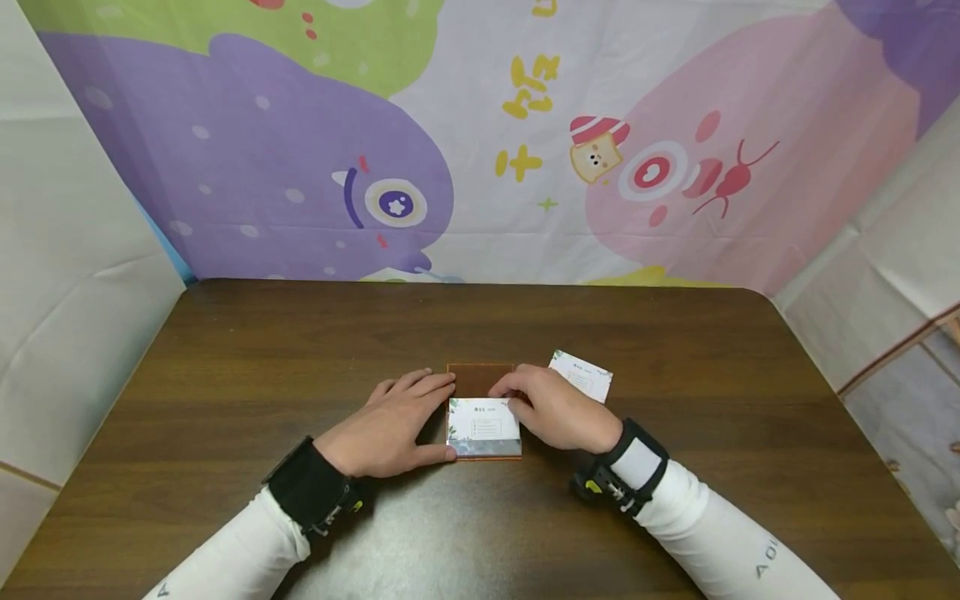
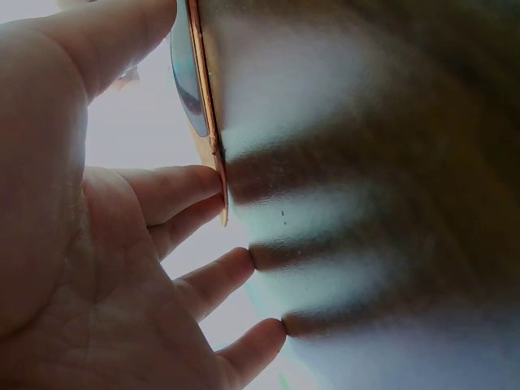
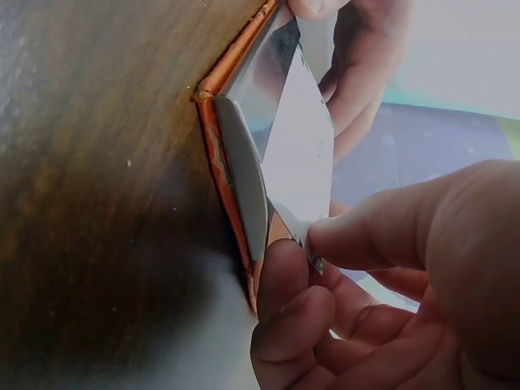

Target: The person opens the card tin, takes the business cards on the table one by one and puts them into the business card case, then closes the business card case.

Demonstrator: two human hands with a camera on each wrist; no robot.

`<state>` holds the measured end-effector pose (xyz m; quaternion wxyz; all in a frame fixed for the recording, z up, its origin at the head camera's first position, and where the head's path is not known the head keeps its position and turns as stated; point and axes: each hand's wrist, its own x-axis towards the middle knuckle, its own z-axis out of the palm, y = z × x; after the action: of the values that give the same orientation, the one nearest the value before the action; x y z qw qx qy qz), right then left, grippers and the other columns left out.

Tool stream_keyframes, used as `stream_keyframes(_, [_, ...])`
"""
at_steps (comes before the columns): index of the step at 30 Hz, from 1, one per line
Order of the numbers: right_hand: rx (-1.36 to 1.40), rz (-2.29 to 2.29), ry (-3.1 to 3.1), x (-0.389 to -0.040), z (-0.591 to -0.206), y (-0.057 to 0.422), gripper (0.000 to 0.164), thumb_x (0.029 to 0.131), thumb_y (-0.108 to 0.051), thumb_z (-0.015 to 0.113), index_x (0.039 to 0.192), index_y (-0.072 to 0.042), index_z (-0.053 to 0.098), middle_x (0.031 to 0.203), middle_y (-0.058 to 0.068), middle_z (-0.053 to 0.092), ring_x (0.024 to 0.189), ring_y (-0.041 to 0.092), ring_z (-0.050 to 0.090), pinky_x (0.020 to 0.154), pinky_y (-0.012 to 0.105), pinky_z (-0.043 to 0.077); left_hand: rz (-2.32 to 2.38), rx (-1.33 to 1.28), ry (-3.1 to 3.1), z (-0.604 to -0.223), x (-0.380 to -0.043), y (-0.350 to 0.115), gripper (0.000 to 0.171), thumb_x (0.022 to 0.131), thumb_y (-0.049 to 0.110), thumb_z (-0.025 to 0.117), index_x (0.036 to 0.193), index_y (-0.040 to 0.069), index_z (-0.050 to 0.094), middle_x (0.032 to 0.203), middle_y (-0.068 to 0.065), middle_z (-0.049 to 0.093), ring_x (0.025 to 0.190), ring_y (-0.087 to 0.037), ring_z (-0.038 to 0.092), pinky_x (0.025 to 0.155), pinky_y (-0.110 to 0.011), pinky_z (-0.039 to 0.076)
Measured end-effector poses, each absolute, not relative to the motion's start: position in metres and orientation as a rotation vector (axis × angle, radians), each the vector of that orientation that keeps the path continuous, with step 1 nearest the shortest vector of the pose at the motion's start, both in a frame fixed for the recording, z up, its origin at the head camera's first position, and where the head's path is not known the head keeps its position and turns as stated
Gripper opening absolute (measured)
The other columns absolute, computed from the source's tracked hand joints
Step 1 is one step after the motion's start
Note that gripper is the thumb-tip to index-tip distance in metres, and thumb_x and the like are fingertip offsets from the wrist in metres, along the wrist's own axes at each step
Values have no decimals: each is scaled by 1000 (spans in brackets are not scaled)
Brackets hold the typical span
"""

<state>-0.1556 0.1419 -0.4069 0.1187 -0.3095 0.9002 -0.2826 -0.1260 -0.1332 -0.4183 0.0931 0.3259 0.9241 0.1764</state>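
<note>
A brown business card case (image 1: 480, 381) lies open on the table, its bare lid half towards the back. A white business card (image 1: 480, 417) with leaf prints sits at the silvery metal holder (image 1: 487, 448) in the front half. My right hand (image 1: 562, 408) pinches this card at its right end; the right wrist view shows the card (image 3: 302, 162) tilted up off the metal, thumb on top. Along the case's left edge rests my left hand (image 1: 393, 425), fingers extended, thumb at the front left corner. Beyond the right hand lies another white card (image 1: 581, 375), partly covered by it.
The dark wooden table (image 1: 300, 333) reaches back to a cartoon-printed cloth (image 1: 480, 233). Pale cloth panels (image 1: 82, 292) stand on both sides. Each wrist wears a black strap (image 1: 307, 483) with a small device.
</note>
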Motion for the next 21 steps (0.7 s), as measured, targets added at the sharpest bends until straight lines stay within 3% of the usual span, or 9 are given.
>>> stream_keyframes(10, [-950, -777, 2630, -152, -409, 143, 29, 105, -2, 56, 122, -11, 77, 113, 0, 72, 101, 13, 66, 87, 37, 55, 506, 944, 2734, -418, -126, -133, 88, 98, 56, 72, 164, 6, 41, 170, -11, 36, 158, -39, 25, 118, -68, 28])
stream_keyframes(21, [-967, -739, 2641, -149, -411, 144, 28, 105, -3, 57, 120, -12, 78, 110, -1, 70, 97, 12, 64, 86, 35, 54, 515, 950, 2735, -418, -126, -133, 88, 98, 55, 72, 163, 5, 41, 169, -11, 37, 157, -40, 26, 117, -68, 29])
